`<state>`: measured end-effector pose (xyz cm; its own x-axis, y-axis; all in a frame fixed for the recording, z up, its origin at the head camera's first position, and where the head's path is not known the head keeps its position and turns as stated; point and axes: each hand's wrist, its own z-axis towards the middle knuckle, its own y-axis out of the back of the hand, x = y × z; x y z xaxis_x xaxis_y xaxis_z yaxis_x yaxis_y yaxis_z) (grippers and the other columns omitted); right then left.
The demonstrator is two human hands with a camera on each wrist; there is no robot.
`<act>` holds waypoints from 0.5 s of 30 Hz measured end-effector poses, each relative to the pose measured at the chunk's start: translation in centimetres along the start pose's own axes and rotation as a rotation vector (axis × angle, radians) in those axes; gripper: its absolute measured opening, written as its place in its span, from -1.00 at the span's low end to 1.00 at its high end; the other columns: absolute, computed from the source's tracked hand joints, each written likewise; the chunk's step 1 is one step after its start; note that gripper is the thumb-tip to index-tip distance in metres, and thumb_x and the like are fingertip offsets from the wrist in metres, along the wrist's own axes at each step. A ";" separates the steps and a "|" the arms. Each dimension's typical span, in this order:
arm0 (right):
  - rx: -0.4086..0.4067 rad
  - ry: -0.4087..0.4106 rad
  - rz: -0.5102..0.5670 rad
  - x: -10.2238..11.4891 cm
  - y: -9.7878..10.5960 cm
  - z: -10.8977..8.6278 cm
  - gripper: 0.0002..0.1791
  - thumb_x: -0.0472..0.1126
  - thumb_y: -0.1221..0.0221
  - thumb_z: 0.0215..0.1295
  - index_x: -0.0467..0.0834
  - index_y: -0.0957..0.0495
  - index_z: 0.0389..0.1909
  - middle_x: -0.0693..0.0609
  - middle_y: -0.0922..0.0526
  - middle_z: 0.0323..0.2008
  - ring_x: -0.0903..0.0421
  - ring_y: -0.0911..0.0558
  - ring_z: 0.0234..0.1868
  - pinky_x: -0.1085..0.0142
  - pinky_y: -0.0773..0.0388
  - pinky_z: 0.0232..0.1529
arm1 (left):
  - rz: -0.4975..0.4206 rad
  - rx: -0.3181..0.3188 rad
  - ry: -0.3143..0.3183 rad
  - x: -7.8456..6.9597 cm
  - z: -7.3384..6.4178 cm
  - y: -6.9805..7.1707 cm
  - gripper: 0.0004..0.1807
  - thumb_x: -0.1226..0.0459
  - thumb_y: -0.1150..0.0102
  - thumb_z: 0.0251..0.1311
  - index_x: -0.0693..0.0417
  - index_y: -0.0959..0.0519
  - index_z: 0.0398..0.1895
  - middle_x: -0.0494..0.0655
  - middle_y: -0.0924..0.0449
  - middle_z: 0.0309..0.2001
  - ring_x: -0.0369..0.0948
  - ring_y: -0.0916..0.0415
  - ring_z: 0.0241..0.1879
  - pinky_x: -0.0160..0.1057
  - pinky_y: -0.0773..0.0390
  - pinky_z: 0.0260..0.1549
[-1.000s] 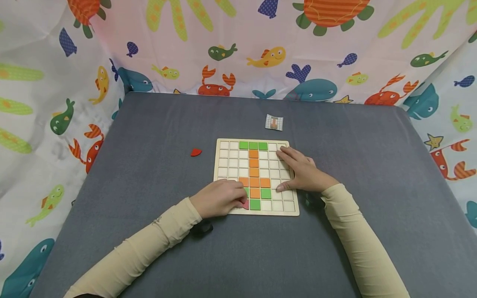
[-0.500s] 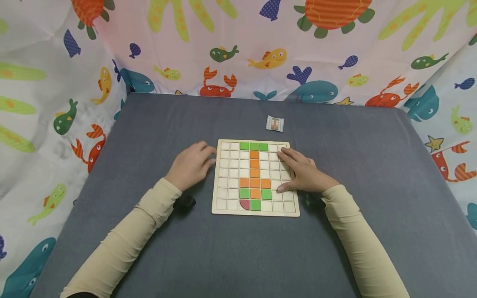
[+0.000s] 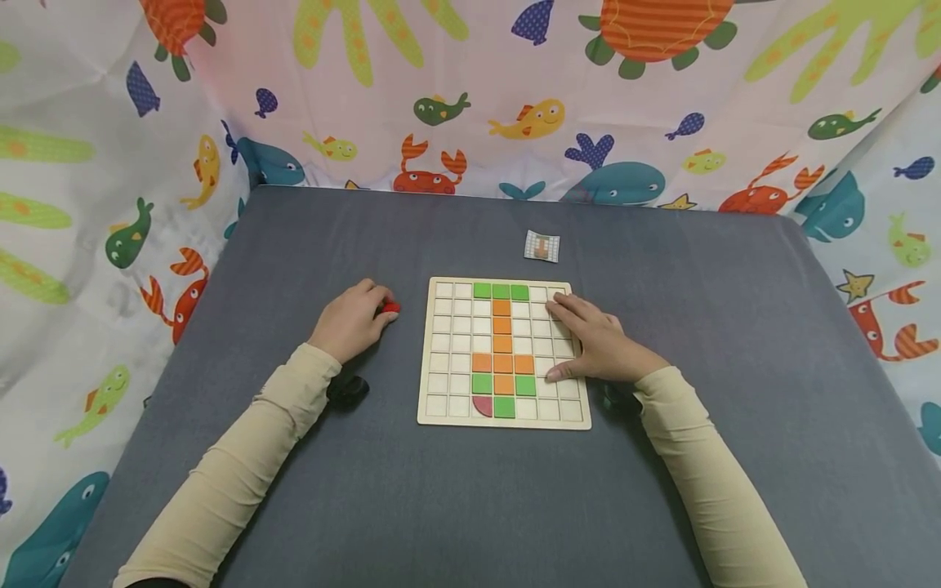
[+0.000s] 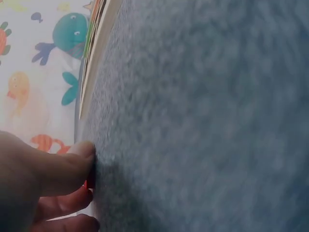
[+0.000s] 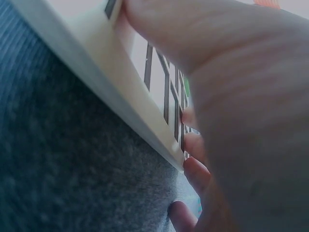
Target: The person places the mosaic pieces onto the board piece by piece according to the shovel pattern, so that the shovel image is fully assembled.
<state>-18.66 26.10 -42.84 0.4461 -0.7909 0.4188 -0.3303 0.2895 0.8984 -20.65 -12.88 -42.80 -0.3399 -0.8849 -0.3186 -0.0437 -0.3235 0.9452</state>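
In the head view a pale square grid board (image 3: 448, 406) lies flat on the table. Green and orange square tiles fill some cells, and a dark pink quarter-circle piece (image 3: 482, 406) sits in the bottom row. Left of the board, my left hand (image 3: 351, 320) pinches a red quarter-circle piece (image 3: 392, 308) at the table surface. The left wrist view shows only a sliver of that red piece (image 4: 90, 183) between thumb and fingers. My right hand (image 3: 599, 339) rests on the board's right side with fingers spread, thumb and fingertips touching the cells.
A small printed card (image 3: 541, 246) with a grid pattern lies behind the board. Grey cloth covers the table (image 3: 470, 506). A curtain (image 3: 485, 65) with sea-animal prints hangs along the back and both sides.
My left hand left the dark pink piece in the bottom row, moved left and away from the board, and took hold of the red piece. The right hand stayed put.
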 end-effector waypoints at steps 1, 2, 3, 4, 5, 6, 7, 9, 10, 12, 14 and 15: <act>0.001 0.000 0.001 0.0 0.0 0.0 0.29 0.38 -0.38 -0.19 -0.11 0.00 0.50 -0.10 0.04 0.49 -0.14 0.04 0.48 -0.22 -0.11 0.16 | -0.001 -0.001 0.000 -0.2 0.0 0.0 -0.68 0.17 -0.26 0.23 0.20 -0.59 -0.07 0.09 -0.53 -0.22 -0.05 -0.50 -0.30 -0.05 -0.55 -0.27; 0.002 0.000 0.001 0.0 0.0 -0.1 0.29 0.38 -0.38 -0.19 -0.11 0.00 0.50 -0.10 0.04 0.49 -0.14 0.04 0.48 -0.22 -0.11 0.15 | 0.001 -0.002 -0.002 -0.3 -0.1 0.0 -0.69 0.17 -0.26 0.23 0.21 -0.59 -0.10 0.08 -0.53 -0.22 -0.06 -0.49 -0.30 -0.06 -0.55 -0.27; 0.003 -0.001 0.002 0.0 0.0 -0.1 0.29 0.39 -0.38 -0.18 -0.11 0.01 0.50 -0.10 0.04 0.49 -0.14 0.04 0.48 -0.22 -0.11 0.15 | 0.000 -0.003 -0.004 -0.5 -0.1 0.1 -0.70 0.17 -0.26 0.23 0.21 -0.59 -0.12 0.08 -0.53 -0.23 -0.06 -0.49 -0.31 -0.06 -0.55 -0.27; 0.004 -0.002 0.002 0.0 0.0 -0.1 0.29 0.39 -0.38 -0.18 -0.11 0.01 0.50 -0.10 0.05 0.49 -0.14 0.04 0.48 -0.22 -0.11 0.16 | 0.004 -0.005 -0.010 -0.6 -0.2 0.1 -0.70 0.16 -0.26 0.22 0.21 -0.59 -0.13 0.08 -0.53 -0.23 -0.06 -0.49 -0.30 -0.07 -0.55 -0.27; 0.004 -0.002 0.001 0.0 0.0 -0.1 0.29 0.39 -0.37 -0.18 -0.11 0.01 0.51 -0.10 0.05 0.49 -0.14 0.04 0.48 -0.22 -0.10 0.16 | 0.007 -0.010 -0.018 -0.8 -0.3 0.1 -0.70 0.16 -0.27 0.22 0.20 -0.59 -0.14 0.07 -0.53 -0.23 -0.06 -0.49 -0.30 -0.07 -0.55 -0.27; 0.005 -0.002 0.001 0.0 0.0 -0.1 0.30 0.39 -0.37 -0.18 -0.11 0.01 0.51 -0.10 0.05 0.49 -0.14 0.04 0.48 -0.22 -0.10 0.16 | 0.007 -0.018 -0.033 -0.9 -0.4 0.1 -0.71 0.16 -0.26 0.22 0.21 -0.59 -0.15 0.08 -0.54 -0.23 -0.06 -0.49 -0.30 -0.07 -0.55 -0.27; 0.005 -0.003 0.001 0.0 0.0 -0.1 0.30 0.40 -0.37 -0.19 -0.10 0.02 0.51 -0.10 0.05 0.49 -0.14 0.04 0.48 -0.21 -0.10 0.17 | 0.007 -0.025 -0.050 -1.1 -0.4 0.0 -0.72 0.17 -0.26 0.23 0.20 -0.59 -0.15 0.07 -0.54 -0.23 -0.06 -0.49 -0.30 -0.07 -0.54 -0.27; 0.007 -0.004 -0.001 0.0 0.0 -0.1 0.30 0.40 -0.37 -0.19 -0.11 0.02 0.51 -0.10 0.05 0.49 -0.14 0.04 0.48 -0.22 -0.09 0.17 | -0.004 -0.028 -0.089 -1.6 -0.6 0.0 -0.73 0.18 -0.26 0.23 0.19 -0.59 -0.14 0.06 -0.54 -0.22 -0.07 -0.49 -0.29 -0.08 -0.54 -0.27; 0.008 -0.004 -0.001 0.0 0.0 -0.1 0.30 0.40 -0.37 -0.19 -0.11 0.02 0.51 -0.10 0.05 0.49 -0.14 0.03 0.48 -0.22 -0.09 0.17 | -0.010 -0.028 -0.113 -2.0 -0.7 -0.1 -0.74 0.19 -0.25 0.23 0.19 -0.59 -0.14 0.05 -0.53 -0.22 -0.09 -0.49 -0.30 -0.09 -0.54 -0.28; 0.008 -0.003 -0.001 0.0 0.0 -0.1 0.30 0.39 -0.38 -0.19 -0.11 0.01 0.51 -0.11 0.05 0.49 -0.14 0.04 0.48 -0.22 -0.09 0.17 | -0.029 -0.022 -0.164 -2.9 -0.9 -0.2 -0.74 0.19 -0.23 0.24 0.17 -0.58 -0.11 0.03 -0.52 -0.22 -0.12 -0.46 -0.32 -0.13 -0.53 -0.30; 0.006 0.000 -0.004 0.0 0.0 -0.1 0.30 0.39 -0.38 -0.19 -0.12 0.01 0.50 -0.11 0.04 0.49 -0.14 0.04 0.48 -0.23 -0.09 0.18 | -0.046 -0.014 -0.219 -4.1 -1.1 -0.2 -0.74 0.20 -0.22 0.24 0.15 -0.57 -0.08 -0.01 -0.50 -0.22 -0.16 -0.43 -0.35 -0.18 -0.51 -0.34; 0.006 0.000 -0.005 0.0 -0.1 -0.1 0.30 0.39 -0.38 -0.19 -0.12 0.01 0.50 -0.11 0.04 0.49 -0.14 0.04 0.49 -0.23 -0.09 0.18 | -0.053 -0.015 -0.251 -4.7 -1.2 -0.2 -0.74 0.20 -0.21 0.25 0.14 -0.56 -0.08 -0.02 -0.49 -0.23 -0.18 -0.41 -0.36 -0.21 -0.50 -0.36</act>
<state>-18.58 26.15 -42.88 0.4481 -0.7922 0.4144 -0.3326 0.2825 0.8998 -17.87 -9.02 -41.59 -0.5598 -0.7562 -0.3387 -0.0550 -0.3740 0.9258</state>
